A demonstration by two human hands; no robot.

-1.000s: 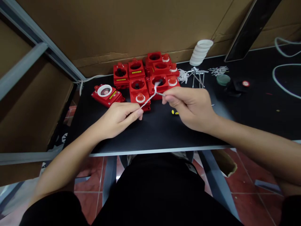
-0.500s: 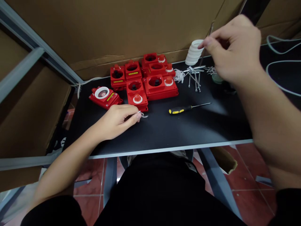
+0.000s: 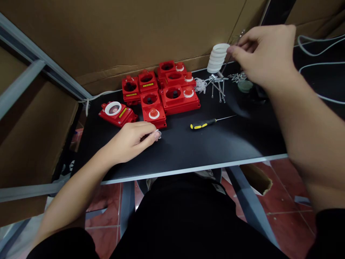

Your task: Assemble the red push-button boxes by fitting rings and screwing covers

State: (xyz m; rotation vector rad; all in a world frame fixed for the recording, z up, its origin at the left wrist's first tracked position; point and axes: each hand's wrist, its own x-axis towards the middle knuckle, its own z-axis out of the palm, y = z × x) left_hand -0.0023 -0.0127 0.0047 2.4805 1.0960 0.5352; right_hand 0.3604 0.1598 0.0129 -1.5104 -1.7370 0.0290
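Observation:
My left hand (image 3: 132,142) rests low over the black tabletop, thumb and fingertips pinched on a small loop of white cord (image 3: 159,134). Right in front of it stands a red box with an orange-red dome (image 3: 153,113). My right hand (image 3: 265,54) is raised at the back right, its fingers closed on a thin, blurred rod (image 3: 226,65) that slants down toward the table. Beside those fingers is a stack of white rings (image 3: 217,58). Below lie long metal screws (image 3: 219,90) and a tangle of white cord (image 3: 200,85).
Several more red boxes (image 3: 179,102) are grouped at the back. One box with a white-ringed round window (image 3: 116,112) sits at the left. A black-and-yellow screwdriver (image 3: 203,125) lies mid-table. Small screws (image 3: 237,77) and a round greenish piece (image 3: 245,85) are at the right, under a cardboard wall (image 3: 161,32).
The view has shifted slightly. My right hand has come down a little at the rod. My left hand keeps its pinch, and less cord sticks out from it.

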